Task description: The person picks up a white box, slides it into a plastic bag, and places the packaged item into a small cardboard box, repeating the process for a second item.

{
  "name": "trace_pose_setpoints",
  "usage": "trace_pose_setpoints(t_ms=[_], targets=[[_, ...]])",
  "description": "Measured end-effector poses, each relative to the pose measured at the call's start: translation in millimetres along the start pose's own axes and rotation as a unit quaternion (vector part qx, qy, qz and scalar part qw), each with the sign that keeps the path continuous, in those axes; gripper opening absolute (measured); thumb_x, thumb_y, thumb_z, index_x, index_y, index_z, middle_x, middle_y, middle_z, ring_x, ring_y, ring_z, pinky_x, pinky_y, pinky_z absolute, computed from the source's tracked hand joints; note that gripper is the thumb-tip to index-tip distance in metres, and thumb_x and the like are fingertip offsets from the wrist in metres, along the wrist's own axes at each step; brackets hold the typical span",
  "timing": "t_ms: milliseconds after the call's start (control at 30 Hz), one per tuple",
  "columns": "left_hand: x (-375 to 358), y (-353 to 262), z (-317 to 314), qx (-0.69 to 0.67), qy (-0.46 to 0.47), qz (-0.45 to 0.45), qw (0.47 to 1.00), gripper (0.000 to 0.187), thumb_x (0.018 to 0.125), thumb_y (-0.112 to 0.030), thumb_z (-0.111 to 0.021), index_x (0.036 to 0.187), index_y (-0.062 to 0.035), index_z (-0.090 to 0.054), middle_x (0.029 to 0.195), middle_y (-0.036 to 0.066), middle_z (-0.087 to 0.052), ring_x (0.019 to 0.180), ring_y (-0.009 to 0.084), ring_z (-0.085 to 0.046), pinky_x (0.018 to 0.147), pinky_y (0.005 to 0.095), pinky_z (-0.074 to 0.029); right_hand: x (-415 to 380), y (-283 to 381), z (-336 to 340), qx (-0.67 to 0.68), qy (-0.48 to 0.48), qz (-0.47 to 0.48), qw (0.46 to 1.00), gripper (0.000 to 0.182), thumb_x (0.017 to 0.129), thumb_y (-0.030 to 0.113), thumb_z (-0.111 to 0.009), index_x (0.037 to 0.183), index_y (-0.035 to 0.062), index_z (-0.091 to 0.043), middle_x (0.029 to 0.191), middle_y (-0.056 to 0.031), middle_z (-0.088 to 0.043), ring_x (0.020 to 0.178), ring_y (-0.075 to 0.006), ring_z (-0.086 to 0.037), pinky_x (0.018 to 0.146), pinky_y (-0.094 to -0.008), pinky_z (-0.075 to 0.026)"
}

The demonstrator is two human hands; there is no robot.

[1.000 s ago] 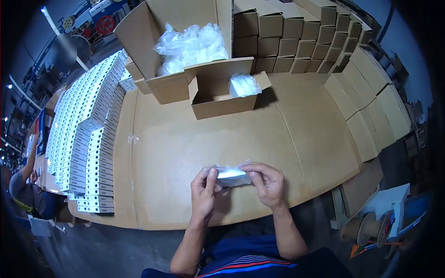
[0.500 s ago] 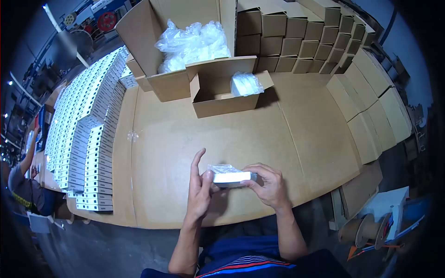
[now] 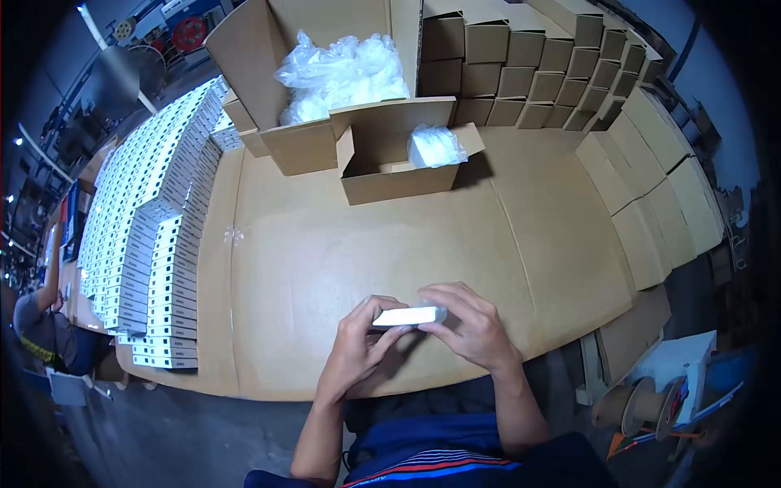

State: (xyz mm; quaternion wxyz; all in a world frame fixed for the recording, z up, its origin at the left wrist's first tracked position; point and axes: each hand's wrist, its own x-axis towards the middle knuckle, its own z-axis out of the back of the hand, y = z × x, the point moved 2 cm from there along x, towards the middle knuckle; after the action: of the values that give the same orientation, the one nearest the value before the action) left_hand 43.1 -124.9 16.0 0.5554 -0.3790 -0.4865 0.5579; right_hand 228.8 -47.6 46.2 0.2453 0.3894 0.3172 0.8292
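Observation:
Both my hands hold one small white box point(image 3: 407, 316) wrapped in clear plastic, just above the near edge of the cardboard-covered table point(image 3: 325, 244). My left hand point(image 3: 358, 346) curls under and around its left end. My right hand point(image 3: 468, 325) grips its right end with fingers over the top. Farther back stands a small open carton point(image 3: 390, 167) with a bagged white item point(image 3: 435, 146) inside. Behind it a large open carton point(image 3: 277, 73) holds a heap of clear plastic bags point(image 3: 342, 73).
Rows of small white boxes point(image 3: 154, 220) are stacked along the table's left side. Closed brown cartons point(image 3: 529, 65) are piled at the back and down the right side point(image 3: 659, 195). Another person point(image 3: 41, 325) sits far left. A wire spool point(image 3: 630, 407) lies on the floor at right.
The loose plastic has been drawn tight around the white box. My left hand, whose fingers were raised half a second ago, has closed around the box's left end.

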Motion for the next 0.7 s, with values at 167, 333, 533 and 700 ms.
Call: trace_pose_setpoints(t_ms=[167,333,533,700], targets=[[-2,2,3,-0.060,0.018,0.025,0.998,0.019,0.091,-0.003,-0.077,0.107,0.0021,-0.068,0.107,0.009,-0.073,0.095,0.0144,-0.070,0.080,0.0304,-0.058,5,2,7,0.009,0.102,0.050,0.993,0.026,0.081,0.002,-0.079,0.106,0.0001,-0.072,0.104,-0.0137,-0.072,0.093,-0.0307,-0.070,0.082,-0.0393,-0.058],[2,1,6,-0.042,0.031,0.040,0.998,0.022,0.091,-0.004,-0.077,0.110,0.0025,-0.069,0.104,0.010,-0.074,0.094,0.0163,-0.072,0.080,0.0308,-0.059,22,7,18,-0.071,0.180,0.092,0.977,0.021,0.083,0.006,-0.077,0.104,0.0029,-0.071,0.098,-0.0107,-0.071,0.093,-0.0292,-0.069,0.079,-0.0415,-0.057],[29,13,16,-0.052,0.023,0.039,0.998,0.033,0.093,-0.007,-0.075,0.123,0.0020,-0.064,0.114,0.013,-0.071,0.106,0.0188,-0.069,0.083,0.0335,-0.061,43,-5,23,-0.051,0.166,0.058,0.983,0.020,0.084,0.006,-0.077,0.103,0.0028,-0.070,0.095,-0.0128,-0.069,0.083,-0.0312,-0.068,0.074,-0.0405,-0.057],[74,10,32,0.148,-0.091,-0.054,0.983,0.056,0.094,-0.009,-0.072,0.144,-0.0029,-0.048,0.142,0.020,-0.052,0.130,0.0322,-0.056,0.100,0.0402,-0.054,83,-22,41,-0.110,-0.009,-0.039,0.993,0.022,0.081,0.003,-0.080,0.099,-0.0011,-0.069,0.093,-0.0134,-0.069,0.067,-0.0220,-0.066,0.060,-0.0320,-0.054]])
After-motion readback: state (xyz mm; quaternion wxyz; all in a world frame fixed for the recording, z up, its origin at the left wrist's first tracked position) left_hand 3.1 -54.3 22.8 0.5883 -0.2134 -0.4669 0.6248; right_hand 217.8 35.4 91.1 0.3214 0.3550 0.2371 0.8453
